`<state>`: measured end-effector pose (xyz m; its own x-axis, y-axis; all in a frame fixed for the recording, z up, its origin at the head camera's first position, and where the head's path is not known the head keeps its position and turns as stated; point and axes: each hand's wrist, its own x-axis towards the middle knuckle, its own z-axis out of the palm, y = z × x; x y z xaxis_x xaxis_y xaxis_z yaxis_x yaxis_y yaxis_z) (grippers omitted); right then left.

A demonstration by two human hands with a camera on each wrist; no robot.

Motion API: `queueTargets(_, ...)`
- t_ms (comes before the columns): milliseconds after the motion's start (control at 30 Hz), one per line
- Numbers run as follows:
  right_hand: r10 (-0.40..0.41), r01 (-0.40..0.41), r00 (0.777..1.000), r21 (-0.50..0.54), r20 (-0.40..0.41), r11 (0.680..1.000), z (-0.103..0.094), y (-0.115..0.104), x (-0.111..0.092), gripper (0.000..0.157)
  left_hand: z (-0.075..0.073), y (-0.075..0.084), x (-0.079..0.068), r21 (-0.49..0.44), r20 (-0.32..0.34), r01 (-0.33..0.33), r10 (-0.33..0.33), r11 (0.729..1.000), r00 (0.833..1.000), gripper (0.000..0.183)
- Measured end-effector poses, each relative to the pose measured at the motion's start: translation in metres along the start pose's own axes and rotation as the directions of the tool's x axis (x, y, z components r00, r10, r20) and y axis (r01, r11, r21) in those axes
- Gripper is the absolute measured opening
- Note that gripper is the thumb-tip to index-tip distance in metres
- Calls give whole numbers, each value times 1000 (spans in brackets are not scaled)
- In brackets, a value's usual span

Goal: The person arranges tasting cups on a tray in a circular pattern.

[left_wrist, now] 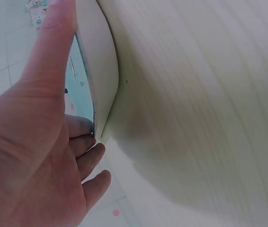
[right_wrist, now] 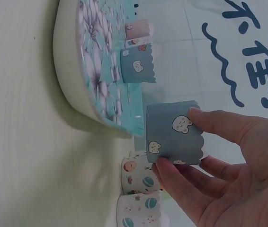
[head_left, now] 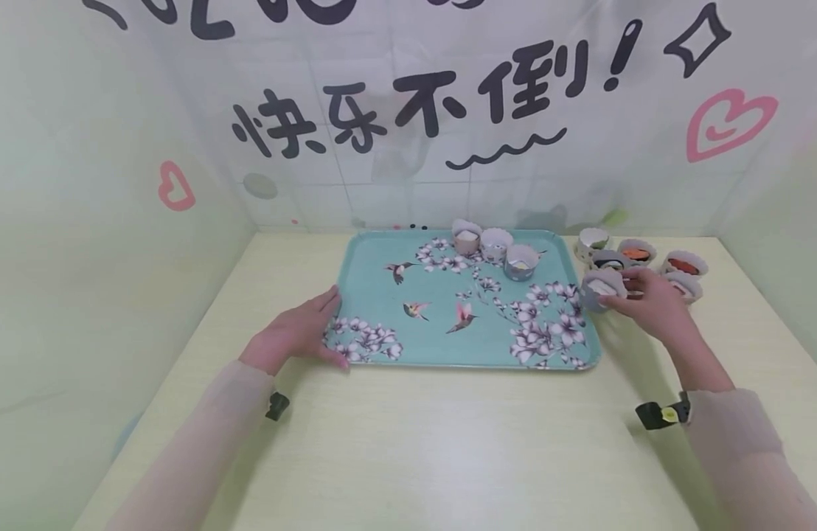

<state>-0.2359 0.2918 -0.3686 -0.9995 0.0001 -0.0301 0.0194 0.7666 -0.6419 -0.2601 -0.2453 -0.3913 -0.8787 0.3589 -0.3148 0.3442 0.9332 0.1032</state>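
In my right hand (head_left: 657, 306) I hold a blue-grey paper baking cup (right_wrist: 169, 135) with a scalloped rim and small bear faces, pinched between thumb and fingers. The head view shows it raised beside the right edge of a turquoise tray (head_left: 375, 291) patterned with flowers and birds, with something white inside. My left hand (head_left: 296, 332) rests at the tray's left front corner, fingers along the side and thumb at the near edge. Toward the tray's back stand a pink cup (head_left: 464, 245), a white cup (head_left: 495, 254) and another blue-grey cup (head_left: 518, 273).
Right of the tray, several more paper cups stand grouped, including a white cup (head_left: 584, 249), one with orange contents (head_left: 636, 254) and one with red contents (head_left: 684, 265). A printed curtain (head_left: 395, 169) hangs behind the pale wooden table (head_left: 435, 442).
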Motion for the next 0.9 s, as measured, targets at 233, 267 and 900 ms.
queueTargets(233,10,-10,1000,2,29,1000,8,-10,9,76,0,0,0,-3,10,7,-7,1000,1000,143)
queueTargets(267,12,-12,999,2,35,1000,9,-12,10,76,0,0,0,-5,11,8,-8,1000,1000,143)
queueTargets(900,-9,4,997,71,79,997,33,-29,25,70,-2,2,-1,-17,7,8,-8,1000,1000,142)
